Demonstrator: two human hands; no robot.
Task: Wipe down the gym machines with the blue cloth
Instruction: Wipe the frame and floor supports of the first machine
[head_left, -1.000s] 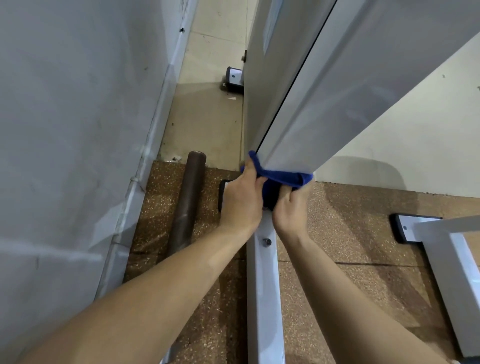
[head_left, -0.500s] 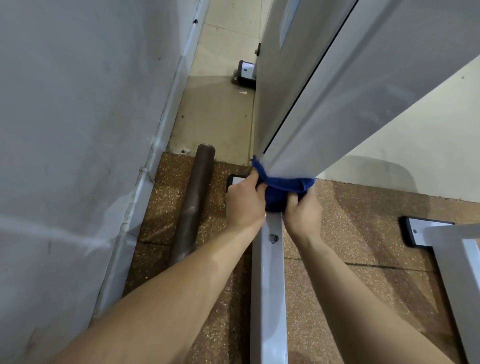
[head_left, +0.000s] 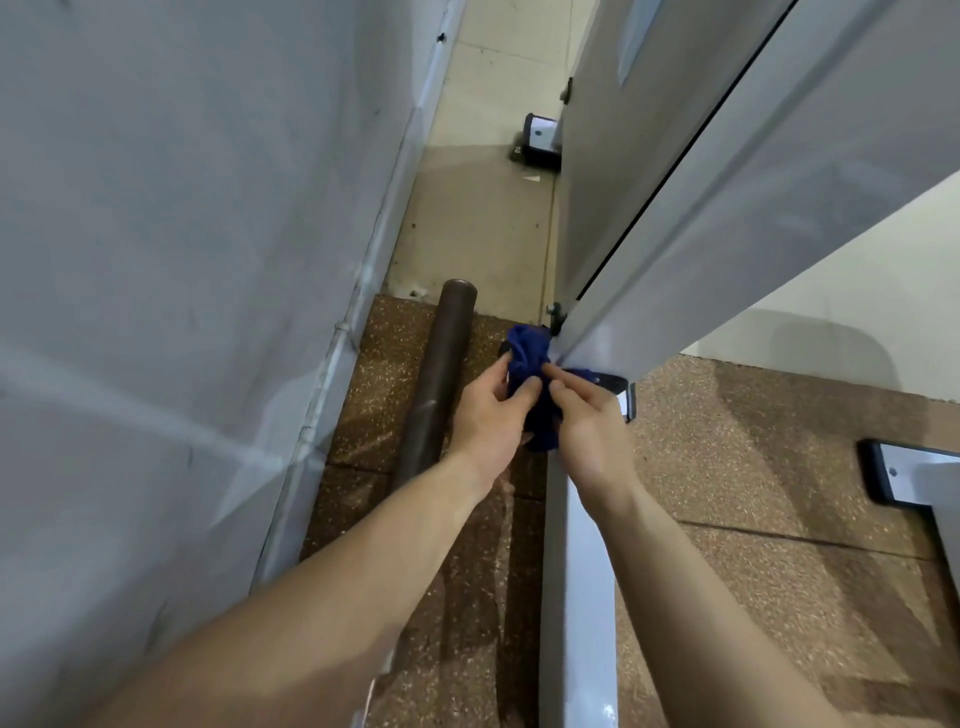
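Above the white base rail (head_left: 576, 597), our hands meet: the left hand (head_left: 485, 415) and right hand (head_left: 589, 421) both pinch the bunched blue cloth (head_left: 527, 353), which touches the foot of the grey machine upright (head_left: 727, 234). To their left a brown pipe (head_left: 436, 395) lies on the floor.

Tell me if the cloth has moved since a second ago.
Yes. The cloth no longer wraps the upright at its foot; it sits bunched just left of it, toward the pipe, pinched between the left hand and right hand.
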